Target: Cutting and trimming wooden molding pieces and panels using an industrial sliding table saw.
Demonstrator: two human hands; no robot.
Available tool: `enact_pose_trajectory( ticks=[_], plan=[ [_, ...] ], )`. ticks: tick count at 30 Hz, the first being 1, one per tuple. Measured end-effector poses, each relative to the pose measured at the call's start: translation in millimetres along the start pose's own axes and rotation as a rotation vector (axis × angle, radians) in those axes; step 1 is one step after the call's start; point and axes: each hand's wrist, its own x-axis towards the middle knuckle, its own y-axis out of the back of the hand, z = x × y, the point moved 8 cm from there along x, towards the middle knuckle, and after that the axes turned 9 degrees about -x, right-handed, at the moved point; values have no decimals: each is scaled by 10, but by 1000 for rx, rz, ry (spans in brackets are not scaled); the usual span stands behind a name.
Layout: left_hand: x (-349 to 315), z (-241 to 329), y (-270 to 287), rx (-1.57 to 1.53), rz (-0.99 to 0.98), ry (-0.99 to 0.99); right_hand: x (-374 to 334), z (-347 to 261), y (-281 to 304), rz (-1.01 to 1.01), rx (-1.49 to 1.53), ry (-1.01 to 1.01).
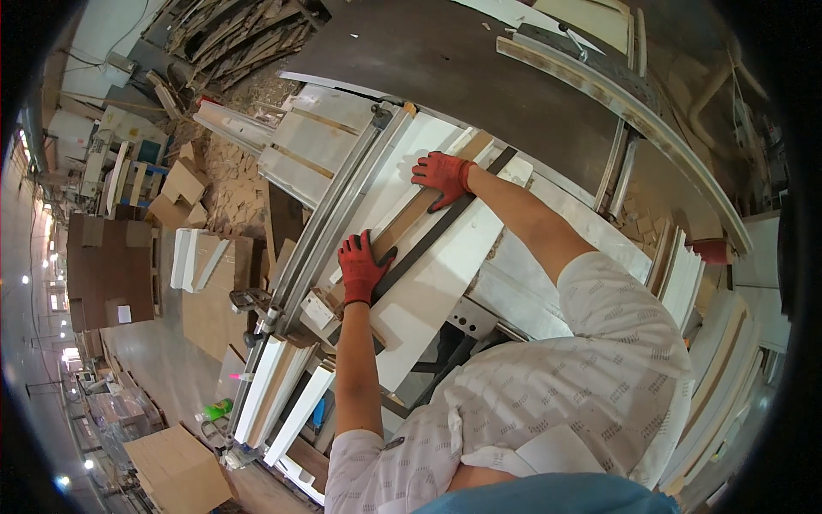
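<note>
Brown strip (pixel 405 222) seems light, stiff; take its long edges. Left hand (pixel 363 267) sevenward, right hand (pixel 443 178) toward one o'clock: fingers spread wide, undersides hidden.

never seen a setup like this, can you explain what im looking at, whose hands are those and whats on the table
There is no robot here. One person is working with their own two hands, in red gloves with dark fingertips. The single picture comes from a wide fisheye camera on their head, looking down, so straight edges bend near the rim.

The left hand is spread at the nearer end of a brown strip; the right hand is spread over it farther along. Both seem to rest on it rather than grip it. Beside it lies a dark strip, with a pale board to its right. A metal rail runs along the left, and wood scraps are heaped beyond.
</note>
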Motion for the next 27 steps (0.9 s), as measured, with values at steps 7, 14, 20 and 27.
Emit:
enact_pose_trajectory(
  ticks=[7, 14, 20, 27],
  plan=[
    [-39, 27, 20, 13, 57, -33, 11, -32, 44, -42, -24, -20],
    [-22, 37, -14, 37, 18, -33, -15, -57, 77, -39, -56, -21],
    [-32, -28, -118, 95, -32, -13, -22, -64, 25, 1, -82, 0],
    [-54, -9, -98, 71, 2, -21, -33, -78, 10, 1, -98, -1]
  ],
)
